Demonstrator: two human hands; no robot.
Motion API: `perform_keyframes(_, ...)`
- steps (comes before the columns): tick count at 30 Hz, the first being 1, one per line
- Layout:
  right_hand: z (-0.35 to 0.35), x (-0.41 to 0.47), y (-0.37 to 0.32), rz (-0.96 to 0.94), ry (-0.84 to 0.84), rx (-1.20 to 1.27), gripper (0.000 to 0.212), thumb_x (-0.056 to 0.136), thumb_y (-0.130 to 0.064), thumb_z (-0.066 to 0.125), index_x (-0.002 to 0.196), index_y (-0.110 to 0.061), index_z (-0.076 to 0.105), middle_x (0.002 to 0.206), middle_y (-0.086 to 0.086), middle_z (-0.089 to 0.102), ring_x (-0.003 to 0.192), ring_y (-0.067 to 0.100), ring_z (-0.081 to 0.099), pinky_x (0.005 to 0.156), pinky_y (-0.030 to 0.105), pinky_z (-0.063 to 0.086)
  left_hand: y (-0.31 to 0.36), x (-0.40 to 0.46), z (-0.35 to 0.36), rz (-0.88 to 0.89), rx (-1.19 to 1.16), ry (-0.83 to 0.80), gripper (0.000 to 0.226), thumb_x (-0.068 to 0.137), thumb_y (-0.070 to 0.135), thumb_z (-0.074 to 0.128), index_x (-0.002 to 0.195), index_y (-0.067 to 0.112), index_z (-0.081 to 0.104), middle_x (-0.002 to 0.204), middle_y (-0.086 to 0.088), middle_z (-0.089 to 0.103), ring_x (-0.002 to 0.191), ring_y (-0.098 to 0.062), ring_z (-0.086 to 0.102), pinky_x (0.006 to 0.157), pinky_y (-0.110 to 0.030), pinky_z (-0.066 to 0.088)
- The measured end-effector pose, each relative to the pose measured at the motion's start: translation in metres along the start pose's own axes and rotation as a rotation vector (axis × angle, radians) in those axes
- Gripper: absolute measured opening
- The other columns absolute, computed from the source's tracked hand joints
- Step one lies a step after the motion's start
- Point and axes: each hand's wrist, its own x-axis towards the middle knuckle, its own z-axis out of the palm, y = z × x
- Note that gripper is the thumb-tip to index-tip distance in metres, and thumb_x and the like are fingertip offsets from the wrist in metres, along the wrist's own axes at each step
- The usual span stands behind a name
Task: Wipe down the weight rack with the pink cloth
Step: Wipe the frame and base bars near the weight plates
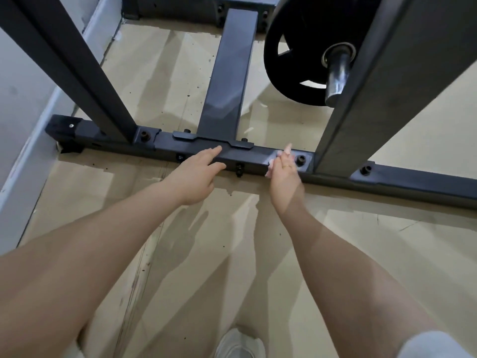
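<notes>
Just 2 hands on rack [258, 157]: L hand [196, 174] flat, R hand [284, 174] w/ 1 pink cloth [270, 171].

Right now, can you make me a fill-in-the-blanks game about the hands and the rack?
1. The right hand grips a crumpled ____ cloth.
2. The left hand rests straight fingers on the dark metal ____ bar of the weight rack.
3. The round black weight plate hangs on a shiny metal ____.

Missing words: pink; base; peg

Dark grey rack [258, 157], pink cloth [271, 170] (mostly hidden), black plate [291, 47], tan floor [232, 254]
</notes>
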Motion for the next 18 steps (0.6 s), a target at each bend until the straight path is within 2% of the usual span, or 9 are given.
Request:
perform_keyframes(1, -0.002, -0.005, -0.007, -0.025, -0.032, 0.104, 0.037, 0.101, -0.014, 0.031, 0.136, -0.004, 0.040, 0.130, 0.016, 0.050, 0.131, 0.026, 0.041, 0.109, 0.017, 0.029, 0.006, -0.002, -0.008, 0.001, -0.006, -0.001, 0.051, 0.094, 0.011, 0.043, 0.145, 0.016, 0.032, 0.158, -0.006, 0.005, 0.145, -0.020, 0.005, 0.117, -0.033, 0.011)
perform_keyframes(2, -0.008, -0.014, -0.015, -0.047, -0.010, 0.245, 0.033, 0.103, -0.024, 0.029, 0.122, -0.007, 0.051, 0.104, 0.004, 0.059, 0.106, 0.013, 0.058, 0.087, 0.006, 0.040, 0.012, -0.002, -0.016, 0.015, -0.020, 0.008, 0.052, 0.094, 0.011, 0.043, 0.145, 0.016, 0.032, 0.158, -0.005, 0.005, 0.145, -0.020, 0.006, 0.116, -0.032, 0.012)
perform_keyframes(3, -0.014, -0.025, -0.021, -0.029, 0.028, 0.392, 0.033, 0.103, -0.029, 0.028, 0.104, -0.012, 0.056, 0.083, -0.006, 0.055, 0.079, 0.002, 0.058, 0.068, 0.006, 0.041, 0.019, -0.001, -0.025, 0.038, -0.047, 0.029, 0.051, 0.094, 0.011, 0.043, 0.144, 0.015, 0.032, 0.158, -0.005, 0.008, 0.144, -0.019, 0.009, 0.115, -0.032, 0.014)
perform_keyframes(5, -0.018, -0.046, -0.023, 0.144, 0.107, 0.647, 0.026, 0.102, -0.025, 0.035, 0.082, -0.017, 0.049, 0.067, -0.005, 0.047, 0.058, 0.004, 0.045, 0.055, 0.015, 0.034, 0.032, 0.002, -0.039, 0.100, -0.135, 0.123, 0.047, 0.094, 0.009, 0.043, 0.141, 0.014, 0.038, 0.155, -0.002, 0.020, 0.141, -0.018, 0.020, 0.112, -0.030, 0.020)
perform_keyframes(7, -0.030, -0.067, -0.017, 0.292, 0.102, 0.777, 0.021, 0.102, -0.018, 0.038, 0.085, -0.014, 0.050, 0.072, 0.000, 0.054, 0.059, 0.007, 0.045, 0.053, 0.013, 0.036, 0.045, 0.008, -0.047, 0.187, -0.254, 0.267, 0.042, 0.093, 0.004, 0.042, 0.133, 0.013, 0.048, 0.145, -0.001, 0.038, 0.130, -0.018, 0.038, 0.105, -0.030, 0.032)
perform_keyframes(10, -0.037, -0.091, 0.005, 0.437, 0.295, 0.953, 0.027, 0.103, -0.015, 0.032, 0.088, -0.012, 0.053, 0.086, -0.007, 0.065, 0.074, 0.008, 0.056, 0.053, 0.005, 0.039, 0.070, 0.020, -0.053, 0.245, -0.497, 0.415, 0.040, 0.094, 0.004, 0.044, 0.133, 0.011, 0.046, 0.130, -0.002, 0.051, 0.113, -0.015, 0.052, 0.094, -0.027, 0.042)
perform_keyframes(12, -0.051, -0.097, 0.021, 0.500, 0.369, 1.071, 0.029, 0.104, -0.024, 0.034, 0.089, -0.012, 0.056, 0.086, -0.009, 0.071, 0.068, 0.006, 0.055, 0.058, 0.014, 0.041, 0.087, 0.029, -0.058, 0.254, -0.655, 0.442, 0.047, 0.095, 0.010, 0.048, 0.140, 0.014, 0.037, 0.129, 0.002, 0.049, 0.108, -0.009, 0.051, 0.090, -0.021, 0.043)
perform_keyframes(14, -0.067, -0.100, 0.031, 0.524, 0.412, 1.157, 0.035, 0.103, -0.033, 0.036, 0.099, -0.004, 0.055, 0.084, -0.004, 0.071, 0.057, 0.002, 0.048, 0.052, 0.015, 0.036, 0.104, 0.036, -0.062, 0.275, -0.805, 0.424, 0.055, 0.095, 0.014, 0.051, 0.145, 0.020, 0.029, 0.131, 0.012, 0.042, 0.103, -0.001, 0.050, 0.082, -0.012, 0.043)
perform_keyframes(18, -0.103, -0.095, 0.039, 0.590, 0.474, 1.243, 0.026, 0.101, -0.034, 0.041, 0.099, -0.009, 0.042, 0.099, 0.014, 0.070, 0.059, 0.006, 0.049, 0.046, 0.015, 0.035, 0.126, 0.039, -0.067, 0.315, -0.932, 0.392, 0.064, 0.094, 0.019, 0.053, 0.147, 0.033, 0.020, 0.128, 0.024, 0.034, 0.105, 0.005, 0.048, 0.080, -0.013, 0.045)
